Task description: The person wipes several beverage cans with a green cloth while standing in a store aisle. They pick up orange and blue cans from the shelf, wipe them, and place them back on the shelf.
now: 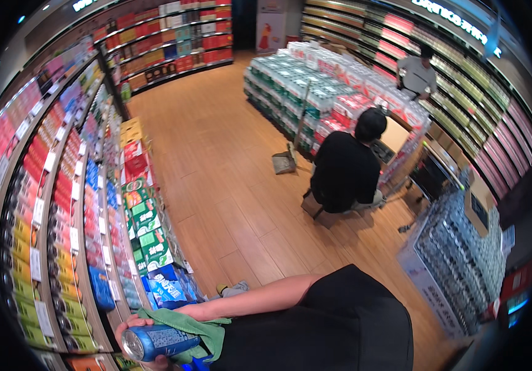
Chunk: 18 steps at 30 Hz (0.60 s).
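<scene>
A blue drinks can (154,342) lies tilted on its side at the bottom left, its silver top facing left. My left hand (160,362), partly cut off by the lower edge, holds the can from below. Over the can's upper side and its right end drapes a green cloth (201,324). My right hand (191,311) comes in from the right and is at this cloth, which partly covers it. Fingers also curl round the can's far side; which hand they belong to is hard to tell. A bright blue thing shows below the cloth.
Curved shelves of bottles and cans (29,259) stand close on the left, with drink cartons (147,218) along their foot. A person in black (347,171) sits on a low stool; another person (416,76) stands farther back. A dustpan (284,162) and stacked bottle packs (289,88) stand beyond.
</scene>
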Each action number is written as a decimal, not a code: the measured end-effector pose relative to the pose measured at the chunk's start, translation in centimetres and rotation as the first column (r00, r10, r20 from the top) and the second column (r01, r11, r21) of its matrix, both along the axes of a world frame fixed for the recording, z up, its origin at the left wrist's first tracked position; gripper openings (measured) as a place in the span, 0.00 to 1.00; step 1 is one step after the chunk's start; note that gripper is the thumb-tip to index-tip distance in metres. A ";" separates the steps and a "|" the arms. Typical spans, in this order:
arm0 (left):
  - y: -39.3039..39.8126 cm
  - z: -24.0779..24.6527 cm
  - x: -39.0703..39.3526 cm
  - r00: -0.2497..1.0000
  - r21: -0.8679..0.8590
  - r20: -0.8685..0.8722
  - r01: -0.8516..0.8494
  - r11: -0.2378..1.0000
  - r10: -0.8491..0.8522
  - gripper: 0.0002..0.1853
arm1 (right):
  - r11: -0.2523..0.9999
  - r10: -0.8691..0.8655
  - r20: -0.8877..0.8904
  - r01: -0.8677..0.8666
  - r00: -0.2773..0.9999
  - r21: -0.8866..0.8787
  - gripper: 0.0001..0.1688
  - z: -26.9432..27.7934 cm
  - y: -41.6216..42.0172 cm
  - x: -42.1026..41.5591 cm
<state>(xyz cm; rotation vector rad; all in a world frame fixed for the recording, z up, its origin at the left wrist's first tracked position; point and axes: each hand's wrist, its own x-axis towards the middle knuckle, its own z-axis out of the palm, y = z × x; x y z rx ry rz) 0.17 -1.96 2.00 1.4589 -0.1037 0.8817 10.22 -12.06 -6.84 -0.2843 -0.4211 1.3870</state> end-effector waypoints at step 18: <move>-0.8 -5.0 -9.2 0.790 -0.111 -0.231 -0.602 0.791 0.568 0.61 | 0.962 -0.244 0.828 0.230 0.505 0.144 0.23 -0.4 4.4 -5.7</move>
